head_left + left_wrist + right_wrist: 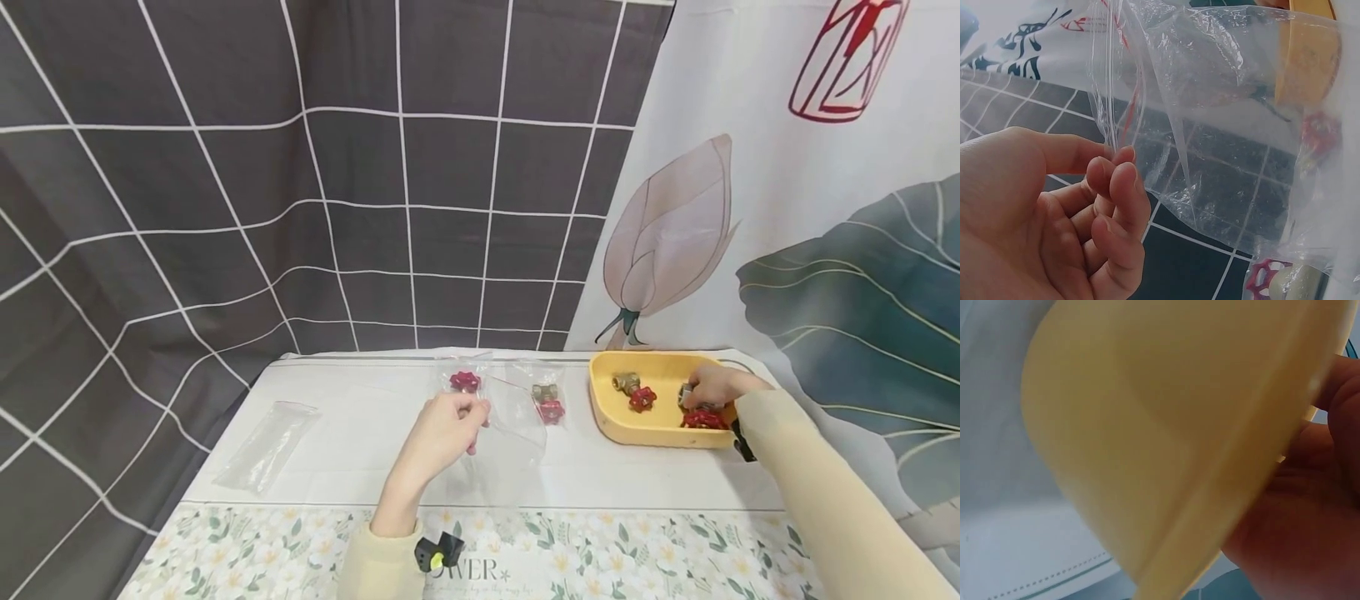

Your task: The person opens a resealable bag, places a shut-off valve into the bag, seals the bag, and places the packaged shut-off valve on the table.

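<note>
My left hand pinches the zip edge of a clear plastic bag between thumb and fingers. No item shows inside this bag, which hangs over the white table. My right hand reaches into the yellow tray, its fingers curled down at a valve with a metal body. A red handwheel lies just below that hand. In the right wrist view, the tray's wall hides the fingertips. Another brass valve with a red handwheel lies at the tray's left.
Behind the left hand lies a bagged valve with a red handwheel. Another bagged valve rests between it and the tray. Flat clear bags lie at the table's left. A grey checked curtain hangs behind the table.
</note>
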A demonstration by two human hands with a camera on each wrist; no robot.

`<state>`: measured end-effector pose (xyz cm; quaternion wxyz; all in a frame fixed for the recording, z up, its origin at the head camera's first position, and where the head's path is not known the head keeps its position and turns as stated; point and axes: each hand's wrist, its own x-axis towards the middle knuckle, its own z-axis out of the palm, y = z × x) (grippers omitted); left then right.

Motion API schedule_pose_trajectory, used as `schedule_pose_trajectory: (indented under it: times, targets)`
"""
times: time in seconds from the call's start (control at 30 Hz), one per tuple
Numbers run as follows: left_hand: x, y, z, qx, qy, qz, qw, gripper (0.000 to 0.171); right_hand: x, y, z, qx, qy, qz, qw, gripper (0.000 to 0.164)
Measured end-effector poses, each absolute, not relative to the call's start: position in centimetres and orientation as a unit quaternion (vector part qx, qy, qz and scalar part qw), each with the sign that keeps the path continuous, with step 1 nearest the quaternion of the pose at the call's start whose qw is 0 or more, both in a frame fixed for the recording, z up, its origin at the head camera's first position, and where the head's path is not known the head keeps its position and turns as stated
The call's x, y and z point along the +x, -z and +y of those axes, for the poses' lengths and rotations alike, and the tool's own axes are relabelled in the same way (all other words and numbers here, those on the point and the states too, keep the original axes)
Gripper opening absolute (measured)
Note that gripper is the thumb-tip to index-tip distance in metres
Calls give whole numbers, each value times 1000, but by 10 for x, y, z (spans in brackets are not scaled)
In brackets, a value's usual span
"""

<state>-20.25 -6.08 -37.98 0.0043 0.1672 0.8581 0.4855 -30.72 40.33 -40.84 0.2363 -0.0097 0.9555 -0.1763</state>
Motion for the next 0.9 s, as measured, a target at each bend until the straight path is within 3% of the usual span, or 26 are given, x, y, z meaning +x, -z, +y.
schedule_pose_trajectory:
  times: [0.2,0.43,0.9]
  targets:
    - [-203,382,-62,167,-489,856,4,28,-307,409,403,6,200,952,232,44]
    - [-205,382,-64,168,-492,854,2,29,-306,403,397,-26,246,937,246,34]
    - [-206,383,-66,170,-498,850,0,27,-298,391,402,-23,284,936,207,41]
